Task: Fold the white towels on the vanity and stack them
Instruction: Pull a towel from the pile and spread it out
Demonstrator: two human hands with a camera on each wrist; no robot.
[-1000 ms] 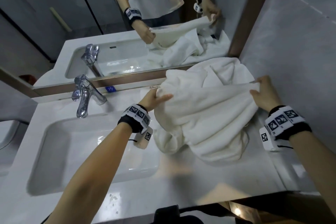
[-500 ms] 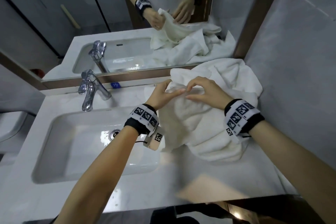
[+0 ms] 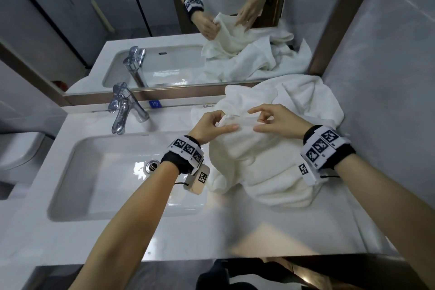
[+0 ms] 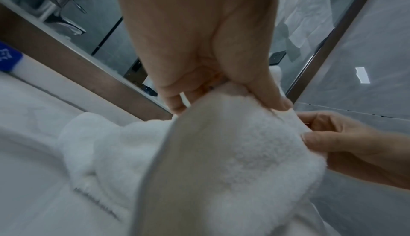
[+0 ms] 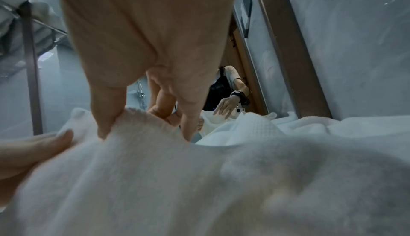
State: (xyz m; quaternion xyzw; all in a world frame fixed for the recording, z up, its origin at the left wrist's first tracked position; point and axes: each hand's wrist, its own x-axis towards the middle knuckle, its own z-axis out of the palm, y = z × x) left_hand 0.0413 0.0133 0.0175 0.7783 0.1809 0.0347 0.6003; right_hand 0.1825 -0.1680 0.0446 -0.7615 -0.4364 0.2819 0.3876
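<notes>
A white towel point(image 3: 254, 162) hangs bunched from my two hands over the vanity counter point(image 3: 235, 231), its lower part resting on the counter right of the sink. My left hand point(image 3: 221, 123) pinches its top edge between thumb and fingers, as the left wrist view shows point(image 4: 221, 103). My right hand point(image 3: 257, 122) is a few centimetres to the right, its thumb and curled fingers on the same edge point(image 5: 146, 126). A second white towel point(image 3: 306, 101) lies crumpled behind, against the mirror and the right wall.
The sink basin point(image 3: 117, 172) with a chrome faucet point(image 3: 122, 110) takes up the counter's left half. A mirror point(image 3: 164, 30) runs along the back and a grey tiled wall point(image 3: 388, 77) closes the right side. A toilet point(image 3: 16, 148) is at far left.
My right hand came in from the towel's far right end to beside my left hand. The towel, stretched wide before, now hangs bunched between them.
</notes>
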